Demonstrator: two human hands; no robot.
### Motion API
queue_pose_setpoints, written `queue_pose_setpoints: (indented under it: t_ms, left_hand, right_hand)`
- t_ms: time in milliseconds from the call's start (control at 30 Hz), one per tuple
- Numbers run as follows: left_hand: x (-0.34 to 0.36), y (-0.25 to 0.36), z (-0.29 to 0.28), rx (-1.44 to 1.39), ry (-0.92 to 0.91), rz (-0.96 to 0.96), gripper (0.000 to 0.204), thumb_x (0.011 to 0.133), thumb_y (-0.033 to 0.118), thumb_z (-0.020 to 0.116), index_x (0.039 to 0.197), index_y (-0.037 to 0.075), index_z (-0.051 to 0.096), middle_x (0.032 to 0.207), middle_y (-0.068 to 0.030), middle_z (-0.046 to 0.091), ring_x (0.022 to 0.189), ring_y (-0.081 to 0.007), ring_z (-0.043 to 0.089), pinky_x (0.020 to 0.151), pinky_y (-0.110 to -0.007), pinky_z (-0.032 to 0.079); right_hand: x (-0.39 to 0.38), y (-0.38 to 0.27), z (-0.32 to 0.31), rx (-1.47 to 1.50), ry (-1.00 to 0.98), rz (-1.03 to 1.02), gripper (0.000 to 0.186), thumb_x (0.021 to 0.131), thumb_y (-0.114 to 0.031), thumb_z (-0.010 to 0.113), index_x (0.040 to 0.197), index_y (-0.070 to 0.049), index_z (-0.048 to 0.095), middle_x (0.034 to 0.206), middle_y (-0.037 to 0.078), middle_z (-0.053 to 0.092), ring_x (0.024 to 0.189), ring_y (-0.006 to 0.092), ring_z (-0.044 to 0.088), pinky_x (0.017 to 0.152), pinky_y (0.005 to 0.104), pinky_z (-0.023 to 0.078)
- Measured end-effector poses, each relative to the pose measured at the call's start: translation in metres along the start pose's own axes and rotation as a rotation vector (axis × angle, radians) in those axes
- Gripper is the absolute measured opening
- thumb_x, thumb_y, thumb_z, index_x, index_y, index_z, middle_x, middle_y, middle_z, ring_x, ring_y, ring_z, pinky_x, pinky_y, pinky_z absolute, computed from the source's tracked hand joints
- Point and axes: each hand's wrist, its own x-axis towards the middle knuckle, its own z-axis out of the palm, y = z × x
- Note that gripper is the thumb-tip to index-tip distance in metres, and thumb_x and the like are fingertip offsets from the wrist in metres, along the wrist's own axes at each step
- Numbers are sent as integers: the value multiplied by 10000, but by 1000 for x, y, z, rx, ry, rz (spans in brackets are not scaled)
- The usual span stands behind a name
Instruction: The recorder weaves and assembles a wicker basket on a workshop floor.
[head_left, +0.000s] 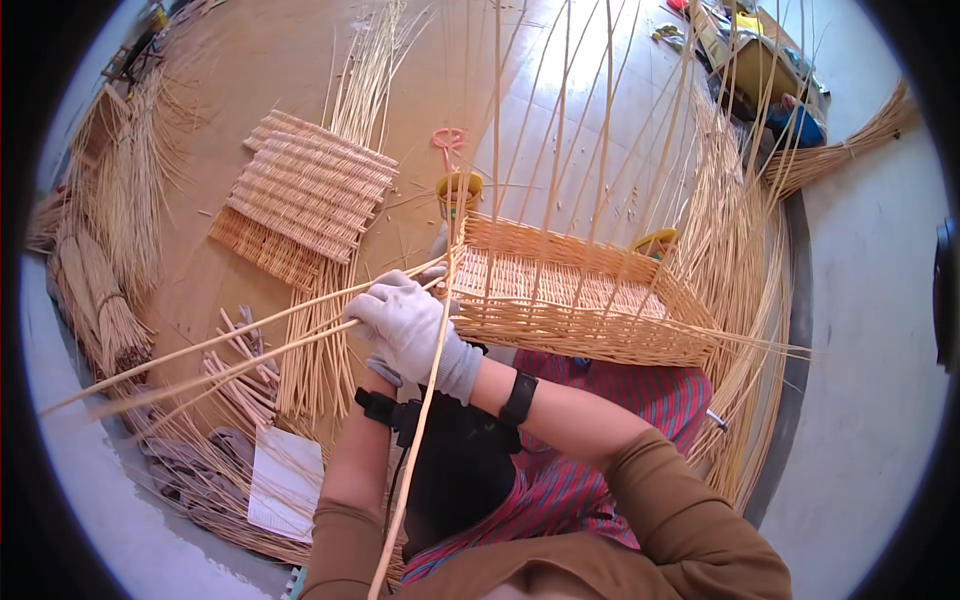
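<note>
A rectangular woven wicker basket [590, 336] rests tilted over my lap, with long upright stakes rising from its sides. At its left end, my right hand [405, 325], in a pale glove, is closed around long wicker rods [325, 331]. These rods stretch out to the lower left. Beneath and behind it, my left hand [384, 372] shows mainly its glove cuff; its fingers are mostly hidden. One long rod [423, 420] runs down from the basket corner past my right wrist toward the lower edge.
Woven panels [310, 190] lie stacked at the left on more rods. Loose rod bundles [730, 260] line the right; others [105, 290] lie far left. A yellow container [460, 188] and red-handled tool [447, 138] are beyond the basket. White paper [284, 480] lies lower left.
</note>
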Motion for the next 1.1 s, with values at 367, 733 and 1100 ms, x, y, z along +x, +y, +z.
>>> queue_pose_setpoints:
  t_ms: [367, 733, 1100]
  left_hand:
    - [-2, -3, -1, 110, -41, 92, 475, 960, 238, 582, 1380, 17, 562, 1317, -126, 601, 1249, -204, 544, 1102, -350, 415]
    - [4, 3, -16, 149, -193, 224, 429, 987, 226, 552, 1367, 28, 574, 1323, -125, 597, 1273, -191, 527, 1111, -343, 404]
    - [9, 53, -29, 372, -609, -94, 444, 958, 168, 627, 1384, 57, 570, 1340, -111, 576, 1261, -214, 529, 1079, -340, 413]
  right_hand:
    - [13, -24, -16, -1, -189, -22, 246, 846, -335, 696, 974, -125, 676, 921, 158, 692, 934, 328, 674, 809, 457, 530]
    - [-23, -37, -39, 130, -80, 22, 266, 750, -337, 695, 764, -82, 621, 735, 126, 597, 774, 364, 597, 747, 450, 453]
    - [-33, -68, -52, -28, -103, -28, 179, 734, -118, 709, 847, -108, 572, 839, 88, 583, 880, 347, 596, 839, 455, 474]
